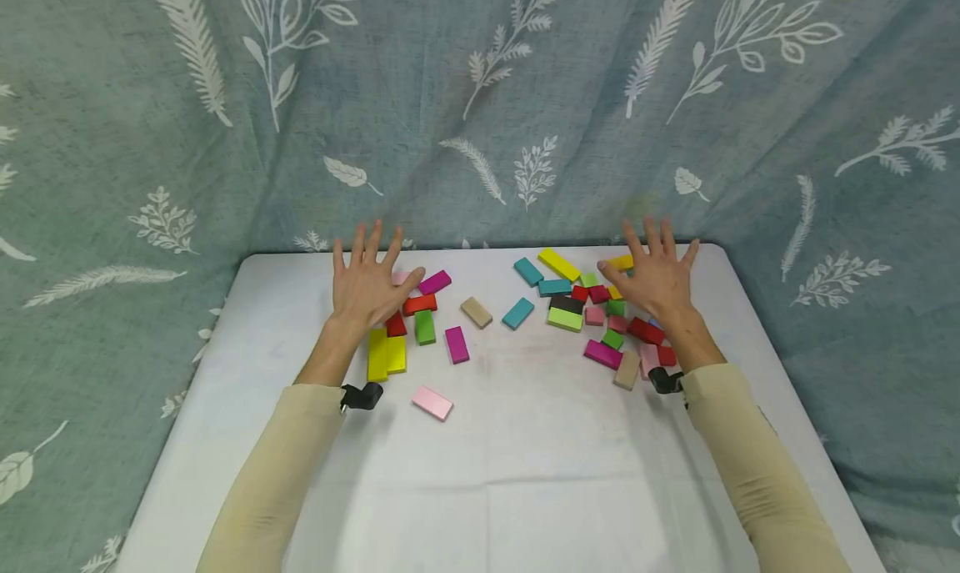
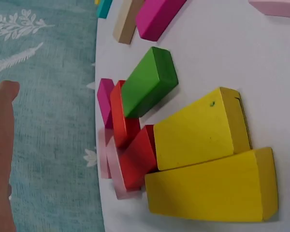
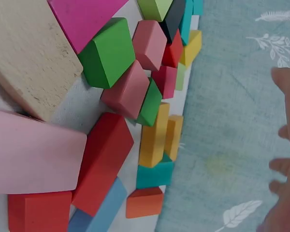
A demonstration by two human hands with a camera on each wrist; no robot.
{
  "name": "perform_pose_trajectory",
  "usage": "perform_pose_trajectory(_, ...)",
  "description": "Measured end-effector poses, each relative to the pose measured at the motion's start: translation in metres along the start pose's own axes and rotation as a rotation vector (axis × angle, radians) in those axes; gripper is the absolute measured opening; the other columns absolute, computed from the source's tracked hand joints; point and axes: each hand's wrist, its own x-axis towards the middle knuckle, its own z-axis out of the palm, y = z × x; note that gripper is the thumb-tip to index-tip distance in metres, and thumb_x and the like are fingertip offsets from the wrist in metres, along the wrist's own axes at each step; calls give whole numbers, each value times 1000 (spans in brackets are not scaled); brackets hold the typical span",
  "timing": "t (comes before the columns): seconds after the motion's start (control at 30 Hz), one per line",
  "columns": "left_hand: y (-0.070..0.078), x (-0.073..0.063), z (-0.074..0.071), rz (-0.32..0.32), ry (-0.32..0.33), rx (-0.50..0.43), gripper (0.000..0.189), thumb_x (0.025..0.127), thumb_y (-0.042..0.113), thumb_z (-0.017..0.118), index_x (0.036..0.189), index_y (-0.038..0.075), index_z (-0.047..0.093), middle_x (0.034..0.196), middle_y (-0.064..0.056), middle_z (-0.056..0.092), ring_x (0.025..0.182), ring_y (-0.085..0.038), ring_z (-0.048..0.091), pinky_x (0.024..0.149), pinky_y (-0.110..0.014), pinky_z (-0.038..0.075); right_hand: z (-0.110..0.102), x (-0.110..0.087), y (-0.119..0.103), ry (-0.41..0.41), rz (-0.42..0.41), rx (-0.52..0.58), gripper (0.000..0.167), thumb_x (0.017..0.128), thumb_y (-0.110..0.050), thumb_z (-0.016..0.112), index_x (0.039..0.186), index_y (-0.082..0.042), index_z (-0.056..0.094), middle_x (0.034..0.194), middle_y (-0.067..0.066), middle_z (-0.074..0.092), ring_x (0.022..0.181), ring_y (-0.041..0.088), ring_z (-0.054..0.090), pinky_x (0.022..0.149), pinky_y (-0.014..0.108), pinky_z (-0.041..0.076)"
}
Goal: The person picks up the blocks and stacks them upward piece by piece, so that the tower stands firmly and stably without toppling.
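Observation:
My left hand (image 1: pixel 363 288) is spread with straight fingers above the far left of the table, holding nothing. Near it lie two yellow blocks (image 2: pixel 208 188), a green block (image 2: pixel 147 82), red ones and a magenta block (image 1: pixel 435 282). On the other side my right hand (image 1: pixel 660 279) is likewise spread and holds nothing, over a cluster of coloured blocks. In the right wrist view that cluster shows a pale pink block (image 3: pixel 34 152), a long red block (image 3: pixel 104 162), a tan block (image 3: pixel 31 53) and a green block (image 3: pixel 108 53). The right hand and arm hide part of the cluster in the head view.
Between the clusters lie a tan block (image 1: pixel 476 312), a teal block (image 1: pixel 517 314) and a magenta block (image 1: pixel 457 344). A pink block (image 1: pixel 432 403) lies closer to me. The white table (image 1: pixel 525 506) meets a leaf-patterned curtain (image 1: pixel 420 123) at its back edge.

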Motion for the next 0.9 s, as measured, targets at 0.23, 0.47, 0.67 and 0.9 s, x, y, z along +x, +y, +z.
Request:
perform_pose_trajectory(0.23,12,1,3,200,-82,-179,84,93,64,55,161,25,25,166,-9,24,152,-35,19,119,-63,11,2,-8,-8,-166,-87,276,59,95,-45,66,145,-16,53,142,17,47,129,39,44,108,64,32)
perform_pose_trajectory(0.47,41,0,17,340,-199,-306,86,87,55,71,159,27,33,160,-3,37,145,-32,34,114,-60,26,19,-21,-18,-401,-209,457,47,94,-31,73,136,-14,62,121,10,63,105,27,58,85,44,54)
perform_pose_trajectory(0.67,76,-2,38,396,-257,-322,85,85,50,76,157,29,36,157,2,42,144,-26,36,113,-57,29,40,-28,-29,-449,-224,424,45,90,-29,78,130,-15,65,112,4,64,100,22,57,89,40,52)
perform_pose_trajectory(0.9,103,1,55,435,-323,-268,84,87,48,75,158,28,35,153,2,47,142,-24,37,114,-54,27,46,-30,-35,-452,-199,372,46,88,-31,80,130,-18,65,98,2,60,91,21,55,82,36,50)
